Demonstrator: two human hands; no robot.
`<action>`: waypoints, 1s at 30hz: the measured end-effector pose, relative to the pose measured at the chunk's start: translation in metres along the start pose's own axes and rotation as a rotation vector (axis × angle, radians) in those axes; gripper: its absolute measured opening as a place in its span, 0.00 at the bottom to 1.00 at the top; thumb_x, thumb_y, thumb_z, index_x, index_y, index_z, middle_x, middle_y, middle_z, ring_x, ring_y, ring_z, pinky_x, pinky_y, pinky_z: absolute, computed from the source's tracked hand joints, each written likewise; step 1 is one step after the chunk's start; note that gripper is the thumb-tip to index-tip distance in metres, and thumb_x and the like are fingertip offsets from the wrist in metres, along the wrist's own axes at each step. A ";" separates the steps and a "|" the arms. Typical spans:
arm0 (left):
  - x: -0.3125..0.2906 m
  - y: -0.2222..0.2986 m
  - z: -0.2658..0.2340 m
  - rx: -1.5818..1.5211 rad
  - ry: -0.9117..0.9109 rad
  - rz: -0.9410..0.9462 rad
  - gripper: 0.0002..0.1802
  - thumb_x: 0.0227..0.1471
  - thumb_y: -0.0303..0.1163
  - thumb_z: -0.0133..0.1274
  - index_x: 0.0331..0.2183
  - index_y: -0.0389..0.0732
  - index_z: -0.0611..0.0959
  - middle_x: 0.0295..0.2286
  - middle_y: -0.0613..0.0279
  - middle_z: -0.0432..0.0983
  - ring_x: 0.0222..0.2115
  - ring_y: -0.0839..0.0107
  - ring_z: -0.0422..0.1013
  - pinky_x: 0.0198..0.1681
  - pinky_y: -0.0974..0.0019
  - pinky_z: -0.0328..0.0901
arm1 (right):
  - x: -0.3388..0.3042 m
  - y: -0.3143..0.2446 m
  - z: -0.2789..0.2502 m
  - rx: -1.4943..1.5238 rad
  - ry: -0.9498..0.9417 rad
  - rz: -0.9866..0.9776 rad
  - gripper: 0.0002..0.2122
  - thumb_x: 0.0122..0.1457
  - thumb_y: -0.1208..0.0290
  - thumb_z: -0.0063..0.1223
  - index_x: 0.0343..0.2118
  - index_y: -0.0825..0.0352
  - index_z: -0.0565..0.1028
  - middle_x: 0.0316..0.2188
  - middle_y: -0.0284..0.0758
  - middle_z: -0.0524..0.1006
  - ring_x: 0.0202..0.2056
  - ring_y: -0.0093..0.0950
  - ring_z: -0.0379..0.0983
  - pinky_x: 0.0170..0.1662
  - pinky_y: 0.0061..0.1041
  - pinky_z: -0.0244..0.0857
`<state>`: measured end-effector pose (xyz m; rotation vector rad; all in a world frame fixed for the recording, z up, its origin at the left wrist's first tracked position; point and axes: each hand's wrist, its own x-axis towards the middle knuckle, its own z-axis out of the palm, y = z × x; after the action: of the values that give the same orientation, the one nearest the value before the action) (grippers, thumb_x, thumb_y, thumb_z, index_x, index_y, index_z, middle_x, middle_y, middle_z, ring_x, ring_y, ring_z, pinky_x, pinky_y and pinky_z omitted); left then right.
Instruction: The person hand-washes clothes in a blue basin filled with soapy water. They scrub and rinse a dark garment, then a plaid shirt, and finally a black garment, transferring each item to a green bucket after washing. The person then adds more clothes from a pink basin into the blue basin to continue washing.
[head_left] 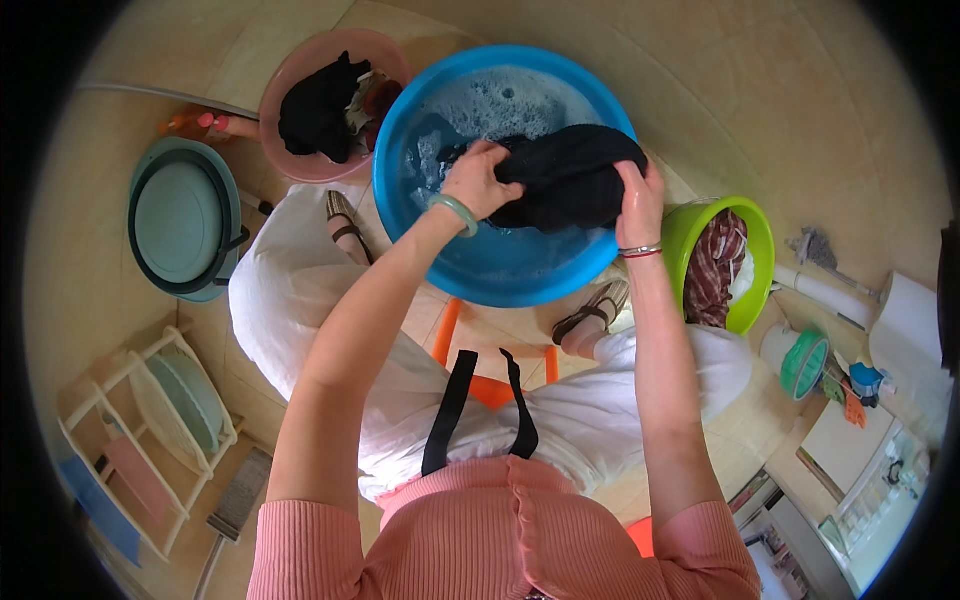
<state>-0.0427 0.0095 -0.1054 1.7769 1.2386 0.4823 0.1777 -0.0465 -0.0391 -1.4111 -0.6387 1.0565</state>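
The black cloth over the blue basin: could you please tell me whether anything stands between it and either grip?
Nothing visible does: over the blue basin, the left grip meets the black cloth at its left side, the right grip at its right end.

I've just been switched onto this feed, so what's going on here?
A person's left hand and right hand are both holding a black cloth at the soapy water in a blue basin. How much is submerged is unclear. More dark clothes lie in a pink basin on the left, and a reddish checked cloth sits in a green bucket on the right.
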 end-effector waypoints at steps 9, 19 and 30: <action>0.008 0.067 -0.012 -0.533 0.096 -0.097 0.29 0.44 0.39 0.56 0.46 0.31 0.76 0.40 0.41 0.78 0.42 0.52 0.75 0.47 0.61 0.67 | 0.010 0.014 -0.028 -0.626 0.195 -0.310 0.17 0.53 0.66 0.63 0.41 0.72 0.75 0.33 0.39 0.78 0.33 0.30 0.75 0.39 0.27 0.68; -0.041 0.145 0.015 -0.239 0.092 0.225 0.23 0.43 0.32 0.58 0.44 0.38 0.80 0.37 0.46 0.78 0.38 0.48 0.74 0.42 0.57 0.70 | -0.012 0.074 0.007 -0.166 -0.001 0.002 0.13 0.60 0.59 0.51 0.32 0.66 0.77 0.27 0.42 0.77 0.32 0.35 0.77 0.36 0.33 0.68; -0.066 0.172 0.027 -0.391 -0.050 0.219 0.22 0.45 0.31 0.56 0.44 0.38 0.78 0.35 0.44 0.77 0.37 0.46 0.73 0.40 0.56 0.70 | -0.046 0.031 -0.023 -0.213 -0.161 0.095 0.12 0.59 0.60 0.51 0.32 0.65 0.77 0.27 0.41 0.77 0.32 0.36 0.77 0.36 0.34 0.68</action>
<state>0.0425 -0.0790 0.0344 1.5808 0.8480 0.7461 0.1715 -0.1024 -0.0612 -1.5622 -0.8272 1.2136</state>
